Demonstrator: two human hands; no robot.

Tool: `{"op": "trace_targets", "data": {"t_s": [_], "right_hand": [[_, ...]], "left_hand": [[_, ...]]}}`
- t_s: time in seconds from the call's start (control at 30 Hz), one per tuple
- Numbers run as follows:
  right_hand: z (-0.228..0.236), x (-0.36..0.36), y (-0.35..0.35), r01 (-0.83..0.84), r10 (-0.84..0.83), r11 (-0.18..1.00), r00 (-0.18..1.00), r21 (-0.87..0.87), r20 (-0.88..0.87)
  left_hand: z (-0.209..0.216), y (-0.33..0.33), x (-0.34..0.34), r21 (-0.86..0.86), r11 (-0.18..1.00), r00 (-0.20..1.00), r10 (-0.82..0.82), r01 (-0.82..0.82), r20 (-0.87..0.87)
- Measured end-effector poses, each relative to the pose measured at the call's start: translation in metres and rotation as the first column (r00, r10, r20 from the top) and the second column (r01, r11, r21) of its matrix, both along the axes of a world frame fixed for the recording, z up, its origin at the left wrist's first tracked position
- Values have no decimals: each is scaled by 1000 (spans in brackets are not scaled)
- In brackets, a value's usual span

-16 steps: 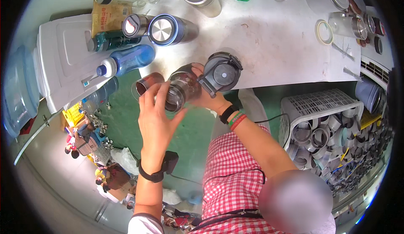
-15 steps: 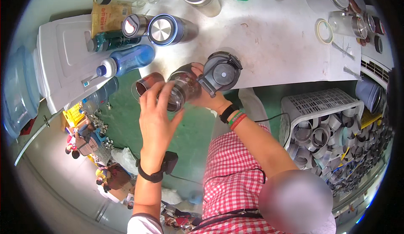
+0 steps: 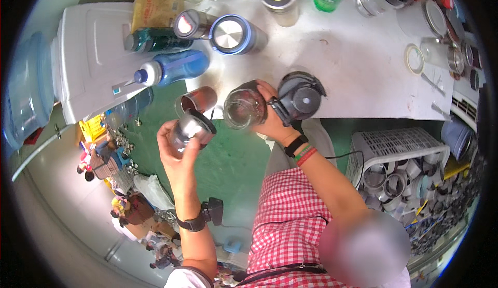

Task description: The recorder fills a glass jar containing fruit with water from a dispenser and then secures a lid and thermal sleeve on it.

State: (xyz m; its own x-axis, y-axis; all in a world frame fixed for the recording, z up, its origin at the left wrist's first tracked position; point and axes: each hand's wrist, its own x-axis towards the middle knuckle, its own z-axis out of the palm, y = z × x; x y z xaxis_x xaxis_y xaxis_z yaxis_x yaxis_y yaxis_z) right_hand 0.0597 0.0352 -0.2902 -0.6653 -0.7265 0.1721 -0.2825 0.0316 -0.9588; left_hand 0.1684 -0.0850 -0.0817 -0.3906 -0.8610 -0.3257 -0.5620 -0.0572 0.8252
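My left hand (image 3: 179, 145) is closed around a short, shiny metal cap with a dark rim (image 3: 196, 131), held over the green floor in front of the table. To its right, my right hand (image 3: 274, 114) grips a clear jar (image 3: 244, 109) whose round end is turned toward me. Cap and jar are apart. Just beyond my right hand is a bottle with a black flip lid (image 3: 303, 99); I cannot tell whether my fingers touch it. A reddish-brown tinted cup (image 3: 197, 100) lies at the table edge behind the cap.
A blue squeeze bottle (image 3: 176, 67), a blue-rimmed flask (image 3: 231, 35) and other bottles stand or lie on the white table (image 3: 342, 70). At far right is a roll of tape (image 3: 414, 59). A white crate (image 3: 399, 140) and many metal rings sit below on the right.
My left hand has drawn back down and left from the jar, with the metal cap now in it. The jar's open-looking round end shows. The whole view has shifted slightly.
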Motion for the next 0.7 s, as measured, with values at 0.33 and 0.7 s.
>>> {"op": "trace_targets", "data": {"t_s": [0.33,0.7], "right_hand": [[18,10,17,-41,34,995,997,86,75],[19,-7,-1,-17,17,1000,1000,-20,-18]], "left_hand": [[-38,14,53,564,822,779,404,-80,-479],[-80,43,93,716,695,711,539,-72,-452]]}}
